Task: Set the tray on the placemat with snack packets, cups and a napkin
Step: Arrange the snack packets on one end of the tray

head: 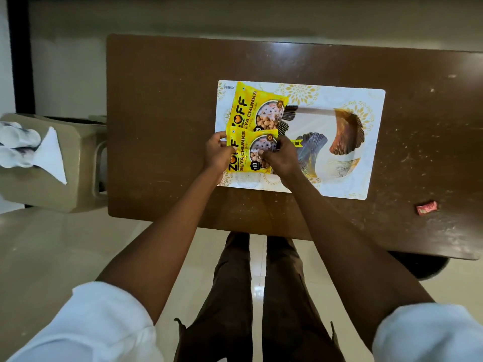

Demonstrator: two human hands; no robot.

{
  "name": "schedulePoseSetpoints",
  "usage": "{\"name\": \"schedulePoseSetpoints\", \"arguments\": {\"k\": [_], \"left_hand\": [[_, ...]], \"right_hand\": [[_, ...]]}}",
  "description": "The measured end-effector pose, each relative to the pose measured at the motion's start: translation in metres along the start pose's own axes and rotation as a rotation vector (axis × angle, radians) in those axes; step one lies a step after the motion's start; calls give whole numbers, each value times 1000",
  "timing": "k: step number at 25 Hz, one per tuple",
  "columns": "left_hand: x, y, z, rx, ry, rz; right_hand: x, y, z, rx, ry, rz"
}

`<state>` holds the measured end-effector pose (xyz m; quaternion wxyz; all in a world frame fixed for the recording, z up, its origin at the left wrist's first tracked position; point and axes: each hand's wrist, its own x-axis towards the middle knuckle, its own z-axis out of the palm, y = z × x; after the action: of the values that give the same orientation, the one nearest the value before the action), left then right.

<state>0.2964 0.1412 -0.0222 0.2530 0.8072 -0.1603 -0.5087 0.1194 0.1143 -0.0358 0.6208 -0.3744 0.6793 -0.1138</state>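
Both grips, left hand (218, 152) and right hand (281, 159), pinch the nearer packet (251, 152).

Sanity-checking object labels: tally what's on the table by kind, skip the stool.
snack packet: 2
tray: 1
placemat: 1
red wrapper: 1
Total: 5

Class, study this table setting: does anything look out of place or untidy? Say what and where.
A small crumpled red wrapper lies alone on the brown wooden table, right of the white gold-patterned placemat, apart from the setting: it looks like litter. Pale specks and scuffs also mark the tabletop's right side.
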Motion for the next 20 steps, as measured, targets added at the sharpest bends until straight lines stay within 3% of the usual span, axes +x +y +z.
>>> {"name": "schedulePoseSetpoints", "arguments": {"k": [13, 18, 20], "left_hand": [[4, -4, 0, -14, -18, 56], [11, 12, -8, -104, 149, 59], [17, 24, -9, -78, 141, 105]], "right_hand": [[-6, 5, -2, -32, 107, 3], [5, -8, -14, 66, 235, -20], [12, -17, -18, 54, 263, -68]]}}
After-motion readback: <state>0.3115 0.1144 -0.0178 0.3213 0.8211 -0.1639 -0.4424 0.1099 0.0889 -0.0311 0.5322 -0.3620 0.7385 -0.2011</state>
